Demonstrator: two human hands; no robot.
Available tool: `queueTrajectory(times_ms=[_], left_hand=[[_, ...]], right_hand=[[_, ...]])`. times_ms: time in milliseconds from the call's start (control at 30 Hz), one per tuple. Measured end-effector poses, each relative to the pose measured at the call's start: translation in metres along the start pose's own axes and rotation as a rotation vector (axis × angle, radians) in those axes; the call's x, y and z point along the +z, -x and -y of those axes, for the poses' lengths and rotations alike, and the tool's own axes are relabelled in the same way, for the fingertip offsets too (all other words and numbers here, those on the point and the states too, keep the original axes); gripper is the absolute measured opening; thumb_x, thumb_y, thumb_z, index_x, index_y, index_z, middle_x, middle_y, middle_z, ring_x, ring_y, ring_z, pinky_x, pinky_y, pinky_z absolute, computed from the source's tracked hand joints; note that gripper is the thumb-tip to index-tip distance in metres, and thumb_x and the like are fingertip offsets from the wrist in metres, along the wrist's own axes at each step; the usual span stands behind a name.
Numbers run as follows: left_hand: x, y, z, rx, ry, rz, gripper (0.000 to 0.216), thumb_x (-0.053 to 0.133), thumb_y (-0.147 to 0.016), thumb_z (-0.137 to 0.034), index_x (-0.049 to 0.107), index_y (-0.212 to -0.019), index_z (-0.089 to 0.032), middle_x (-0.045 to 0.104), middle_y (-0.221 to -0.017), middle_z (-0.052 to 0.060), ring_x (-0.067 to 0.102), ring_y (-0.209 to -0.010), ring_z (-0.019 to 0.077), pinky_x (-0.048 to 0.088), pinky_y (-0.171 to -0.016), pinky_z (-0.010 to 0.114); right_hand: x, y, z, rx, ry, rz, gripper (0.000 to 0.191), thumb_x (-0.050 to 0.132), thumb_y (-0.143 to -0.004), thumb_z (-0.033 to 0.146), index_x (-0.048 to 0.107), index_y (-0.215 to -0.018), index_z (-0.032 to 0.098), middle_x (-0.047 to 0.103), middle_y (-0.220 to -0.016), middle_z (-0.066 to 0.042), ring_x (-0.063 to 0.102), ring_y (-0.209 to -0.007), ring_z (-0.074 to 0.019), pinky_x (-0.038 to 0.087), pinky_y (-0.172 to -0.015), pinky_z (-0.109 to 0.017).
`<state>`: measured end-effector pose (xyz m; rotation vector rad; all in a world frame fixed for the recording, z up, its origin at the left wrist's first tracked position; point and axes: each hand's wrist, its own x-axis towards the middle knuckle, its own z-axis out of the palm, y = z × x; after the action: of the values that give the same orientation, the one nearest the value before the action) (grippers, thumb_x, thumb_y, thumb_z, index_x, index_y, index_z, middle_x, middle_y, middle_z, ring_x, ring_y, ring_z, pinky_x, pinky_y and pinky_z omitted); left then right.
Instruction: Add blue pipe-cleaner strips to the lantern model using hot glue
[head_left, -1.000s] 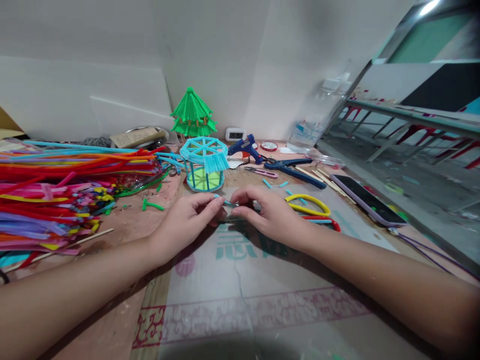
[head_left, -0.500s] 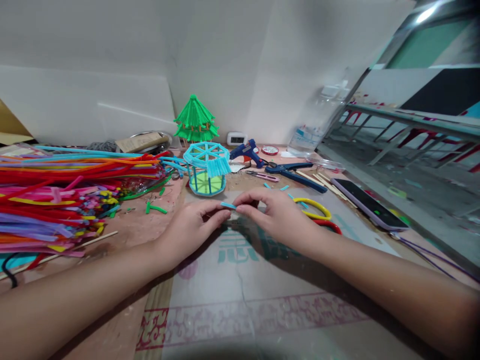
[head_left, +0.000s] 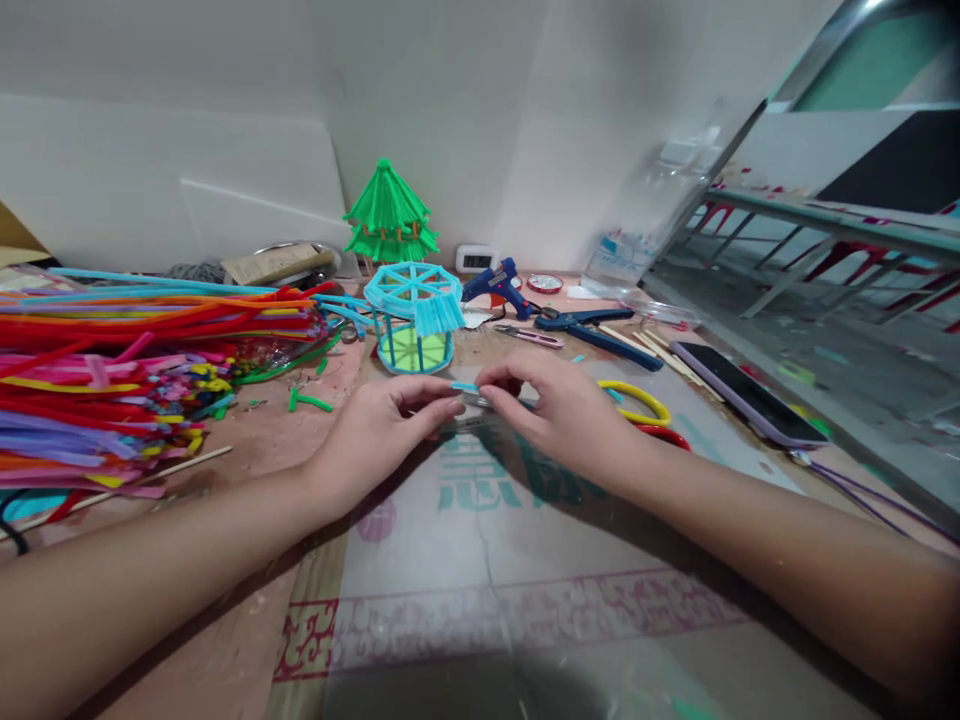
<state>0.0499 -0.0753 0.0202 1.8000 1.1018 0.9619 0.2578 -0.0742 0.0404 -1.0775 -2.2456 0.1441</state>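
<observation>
My left hand [head_left: 382, 430] and my right hand [head_left: 559, 410] meet at the middle of the table, fingertips pinched together on a short light-blue pipe-cleaner piece [head_left: 464, 387]. A thin grey metal strip [head_left: 480, 402] shows under the fingertips. Just behind the hands stands a small light-blue pavilion model [head_left: 412, 318] with a green floor and a fringe on one roof edge. A green pavilion model [head_left: 390, 222] stands further back by the wall. Both hands rest on a clear plastic sheet [head_left: 480, 560] with printed markings.
A big heap of coloured pipe cleaners [head_left: 135, 370] fills the left side. Behind the right hand lie a blue glue gun [head_left: 499, 288], blue pliers [head_left: 592, 335], small snips [head_left: 531, 337], wooden sticks, yellow and red scissor handles [head_left: 637, 405] and a phone [head_left: 746, 392].
Both hands have stayed pinched on the blue piece and shifted slightly with small finger movements. The view has moved a little.
</observation>
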Motion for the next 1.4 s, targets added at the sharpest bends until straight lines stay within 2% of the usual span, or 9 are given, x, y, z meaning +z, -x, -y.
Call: queueTrajectory(times_ms=[267, 400, 500, 667, 1133, 1400], left_hand=[[0.0, 0.0, 0.002, -0.012, 0.064, 0.013, 0.023, 0.066, -0.088, -0.036, 0.076, -0.097, -0.017, 0.076, -0.087, 0.003, 0.066, -0.072, 0.014, 0.053, -0.068, 0.024], [0.0, 0.0, 0.003, 0.013, 0.061, 0.021, 0.023, 0.066, -0.088, -0.037, 0.076, -0.096, -0.018, 0.076, -0.085, 0.003, 0.067, -0.074, 0.0147, 0.054, -0.072, 0.025], [0.0, 0.0, 0.004, 0.019, 0.054, 0.025, 0.025, 0.065, -0.088, -0.038, 0.076, -0.097, -0.018, 0.076, -0.085, 0.004, 0.067, -0.074, 0.0153, 0.054, -0.072, 0.027], [0.0, 0.0, 0.004, 0.006, 0.07, 0.024, 0.026, 0.066, -0.086, -0.038, 0.076, -0.096, -0.017, 0.077, -0.087, 0.004, 0.067, -0.073, 0.016, 0.054, -0.07, 0.027], [0.001, 0.0, 0.002, -0.033, 0.105, 0.012, 0.022, 0.068, -0.084, -0.034, 0.077, -0.093, -0.017, 0.076, -0.084, 0.003, 0.065, -0.071, 0.0139, 0.05, -0.064, 0.023], [0.001, -0.002, 0.004, -0.003, 0.165, 0.04, 0.02, 0.067, -0.086, -0.031, 0.076, -0.096, -0.017, 0.077, -0.088, 0.002, 0.065, -0.073, 0.0121, 0.051, -0.067, 0.022]], right_hand=[[0.0, 0.003, 0.002, -0.138, 0.06, 0.037, 0.024, 0.048, -0.095, 0.017, 0.071, -0.104, 0.018, 0.071, -0.092, -0.009, 0.063, -0.087, -0.0213, 0.048, -0.077, -0.034], [0.002, 0.004, 0.003, -0.166, 0.106, 0.019, 0.022, 0.05, -0.097, 0.02, 0.071, -0.102, 0.017, 0.07, -0.086, -0.009, 0.062, -0.084, -0.0218, 0.047, -0.075, -0.035], [0.004, 0.005, 0.003, -0.183, 0.082, -0.025, 0.022, 0.05, -0.098, 0.02, 0.069, -0.109, 0.018, 0.071, -0.088, -0.007, 0.062, -0.081, -0.0196, 0.046, -0.074, -0.033], [0.008, 0.005, -0.002, -0.302, 0.159, -0.077, 0.023, 0.048, -0.099, 0.018, 0.07, -0.107, 0.014, 0.068, -0.083, -0.008, 0.058, -0.076, -0.0197, 0.043, -0.068, -0.032], [0.012, 0.005, -0.008, -0.362, 0.159, -0.09, 0.027, 0.05, -0.097, 0.013, 0.073, -0.111, 0.012, 0.064, -0.078, -0.007, 0.055, -0.07, -0.0164, 0.042, -0.062, -0.029], [0.015, 0.006, -0.011, -0.356, 0.136, -0.129, 0.026, 0.052, -0.097, 0.014, 0.072, -0.113, 0.015, 0.065, -0.079, -0.006, 0.057, -0.072, -0.016, 0.043, -0.063, -0.029]])
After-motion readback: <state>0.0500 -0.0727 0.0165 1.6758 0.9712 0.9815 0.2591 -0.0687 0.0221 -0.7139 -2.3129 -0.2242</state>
